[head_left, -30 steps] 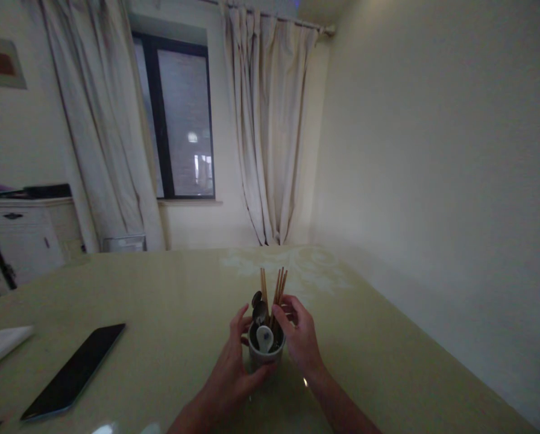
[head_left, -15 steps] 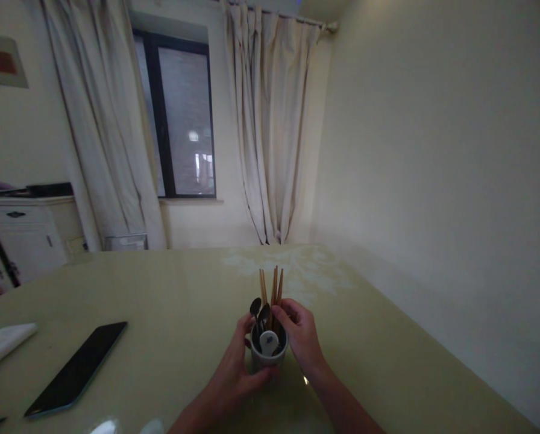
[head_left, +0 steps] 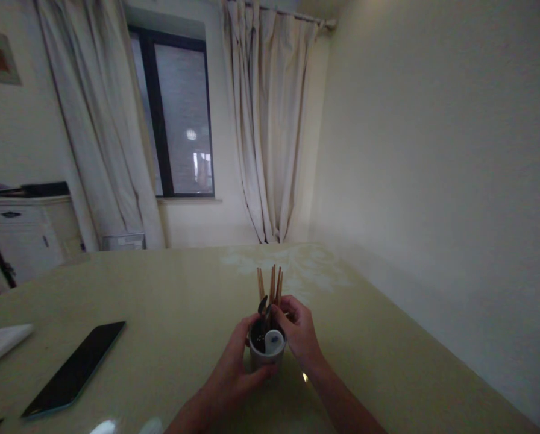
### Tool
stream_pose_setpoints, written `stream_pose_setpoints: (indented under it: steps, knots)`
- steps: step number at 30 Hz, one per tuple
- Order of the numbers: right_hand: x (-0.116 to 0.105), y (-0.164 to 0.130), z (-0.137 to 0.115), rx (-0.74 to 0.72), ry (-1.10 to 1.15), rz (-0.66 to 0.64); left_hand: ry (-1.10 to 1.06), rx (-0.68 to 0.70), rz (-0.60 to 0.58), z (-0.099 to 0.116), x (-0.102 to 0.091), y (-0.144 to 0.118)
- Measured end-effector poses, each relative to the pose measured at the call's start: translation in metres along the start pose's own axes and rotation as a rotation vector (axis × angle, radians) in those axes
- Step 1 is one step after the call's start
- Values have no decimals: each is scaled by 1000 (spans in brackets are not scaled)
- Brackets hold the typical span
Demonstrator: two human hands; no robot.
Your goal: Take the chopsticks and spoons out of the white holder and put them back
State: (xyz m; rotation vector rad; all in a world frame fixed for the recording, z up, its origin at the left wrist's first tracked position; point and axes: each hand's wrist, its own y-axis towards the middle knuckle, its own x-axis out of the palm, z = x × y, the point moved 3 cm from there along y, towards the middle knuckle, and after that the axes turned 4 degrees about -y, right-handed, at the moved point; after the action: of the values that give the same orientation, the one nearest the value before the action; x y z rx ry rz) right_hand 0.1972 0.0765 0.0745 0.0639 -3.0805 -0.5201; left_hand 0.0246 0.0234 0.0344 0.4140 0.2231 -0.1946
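Glossy yellow-green table (head_left: pixel 170 301) carries a small pale cup (head_left: pixel 264 355) near its front edge, stocked with wooden chopsticks (head_left: pixel 272 286), dark spoons and a white ceramic spoon (head_left: pixel 273 342). Step in hand, by judgement: sorting the cup's contents; the next move calls for a steady cup. Left hand (head_left: pixel 234 374) wraps the cup wall, fingers curled shut; right hand (head_left: pixel 299 334) pinches the chopsticks at the rim.

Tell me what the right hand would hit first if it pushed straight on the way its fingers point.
Probably the wooden chopsticks standing in the cup: the right hand points left across the rim with its fingertips already at them. Beyond lie the spoons, though depth is unclear.
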Motion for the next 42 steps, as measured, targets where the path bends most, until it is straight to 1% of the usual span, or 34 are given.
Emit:
stream_pose_setpoints:
  steps: [6,13,17,23,30,33,42]
  knots:
    - [1,-3,-3,-12,-84,-33,13,40,-25,4,-1,0]
    - [-2,-2,1,-12,-47,6,26,97,-54,10,-2,2]
    - [-4,0,5,17,6,33,51,89,-78,8,-2,0]
    - [-5,2,5,32,56,56,82,88,-76,11,-2,0]
    - [-1,2,3,19,70,17,68,110,-82,14,-1,1]
    - [0,1,2,6,83,16,68,103,-83,15,-2,2]
    - [0,1,2,27,92,23,57,100,-71,17,-2,1]
